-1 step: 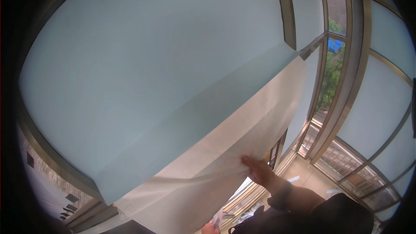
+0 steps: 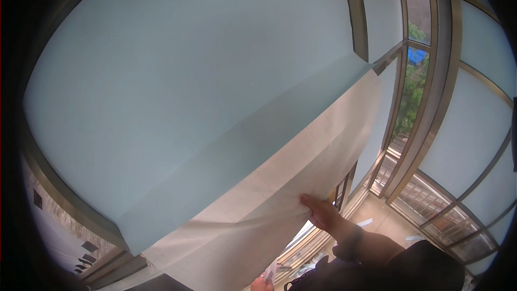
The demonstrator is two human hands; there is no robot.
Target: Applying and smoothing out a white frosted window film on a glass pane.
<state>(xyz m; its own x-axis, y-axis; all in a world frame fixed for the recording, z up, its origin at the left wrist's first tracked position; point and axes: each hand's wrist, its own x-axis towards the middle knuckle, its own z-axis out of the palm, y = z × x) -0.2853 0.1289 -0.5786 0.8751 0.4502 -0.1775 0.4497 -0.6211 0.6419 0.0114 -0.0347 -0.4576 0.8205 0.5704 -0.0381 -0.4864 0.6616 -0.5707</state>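
A large pale sheet (image 2: 269,178) with faint grid lines hangs slack from the frosted pale-blue window pane (image 2: 215,59). Its upper edge runs diagonally along the pane, and folds cross its middle. My right hand (image 2: 321,213) pinches the sheet's right side between thumb and fingers; the fingers are partly behind it. At the lower edge, my left hand (image 2: 261,284) shows only in part. It is closed on a small flat whitish piece (image 2: 270,270), whose kind I cannot make out, just beside the sheet's lower end.
Metal window frames (image 2: 355,16) border the pane. To the right stand more frosted panes (image 2: 460,140) and a narrow clear window (image 2: 412,91) with greenery outside. White scraps (image 2: 365,222) lie on the tiled floor (image 2: 379,213). A dark corner (image 2: 161,283) juts in at the lower left.
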